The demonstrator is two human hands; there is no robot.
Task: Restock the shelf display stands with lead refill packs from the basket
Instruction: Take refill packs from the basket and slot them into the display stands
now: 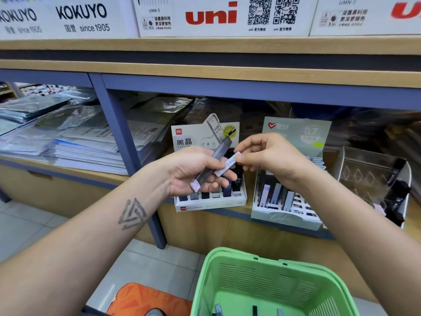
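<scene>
Down by the person's knees sits a green plastic slotted basket [268, 286], with a few slim lead refill packs [255, 310] lying on its bottom, and beside it on the tiled floor an orange patterned mat [145, 299]. Above the basket both forearms reach in toward the shelf. The left hand [193, 172] has its fingers curled round a translucent grey lead refill case [213, 163], held slanted with its pale cap end low and its other end pointing up and to the right. The right hand [271, 156] pinches a small white barcode label [230, 163] between thumb and fingertips, right against the case. Just behind the hands, on the wooden shelf [262, 210], stands a white cardboard display stand [209, 201] printed HB 0.5, with dark packs upright in its slots. Just beside it to the right is a pale green cardboard display stand [287, 215] marked 0.7, partly filled with grey packs. Farther left lie stacks of plastic-wrapped paper [75, 142], and overhead run white uni and KOKUYO boxes [211, 17].
</scene>
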